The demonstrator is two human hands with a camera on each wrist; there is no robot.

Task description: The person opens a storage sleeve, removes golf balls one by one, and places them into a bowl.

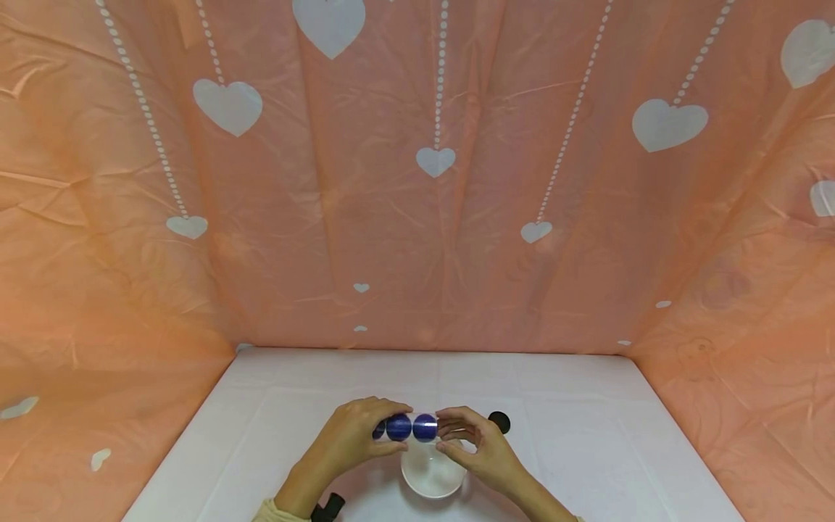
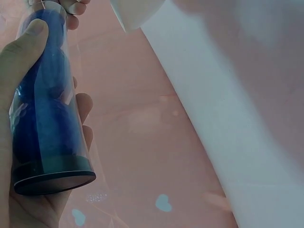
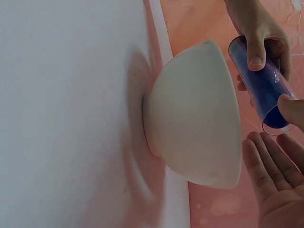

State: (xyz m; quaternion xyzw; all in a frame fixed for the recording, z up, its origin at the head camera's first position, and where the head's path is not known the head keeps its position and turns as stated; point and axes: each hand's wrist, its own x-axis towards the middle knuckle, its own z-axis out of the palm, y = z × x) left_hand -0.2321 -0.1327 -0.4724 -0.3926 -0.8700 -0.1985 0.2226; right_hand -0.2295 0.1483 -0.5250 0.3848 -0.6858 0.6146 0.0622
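My left hand (image 1: 361, 433) grips a clear plastic tube (image 2: 52, 102) with several blue balls (image 1: 399, 427) inside. The tube lies nearly sideways above a white bowl (image 1: 433, 471), and its left end carries a black cap (image 2: 54, 183). At the uncapped end is my right hand (image 1: 479, 446). Its thumb (image 3: 292, 111) appears to touch the tube near the rim, while the fingers (image 3: 270, 166) stretch out just beyond the opening, palm partly showing. The left thumb (image 3: 256, 54) presses along the tube's side, with the fingers wrapped behind it.
On the white table (image 1: 293, 391), a round black disc (image 1: 499, 422) lies just beyond the right hand. A pink-orange sheet (image 1: 391, 254) with white hearts hangs at the back and both sides. A black device (image 1: 328, 507) sits by the left wrist.
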